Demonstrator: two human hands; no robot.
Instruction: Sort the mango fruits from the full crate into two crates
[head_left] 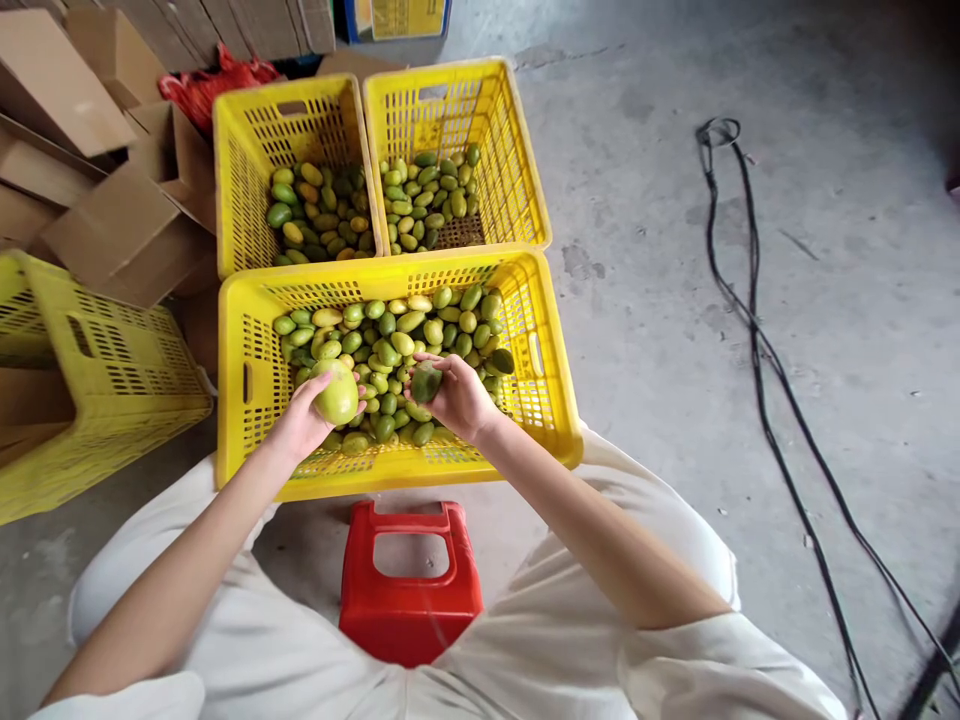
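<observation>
My left hand (301,412) is closed around a large pale green mango (337,393), its thumb on top. In my right hand (462,400) sits a smaller, dark green mango (426,382), with the fingers curled about it. Both hands are over the near yellow crate (397,484), a little apart from each other. Below them lies a layer of green and yellowish mangoes (386,352). One dark mango (499,362) rests at the right side of that pile. My hands and forearms hide part of the fruit.
Behind stand two more yellow crates, left (225,190) and right (517,170), both partly filled with mangoes. Cardboard boxes (135,225) and a tilted yellow crate (112,375) are at left. A red stool (409,610) is between my legs. Black cables (754,330) cross the floor at right.
</observation>
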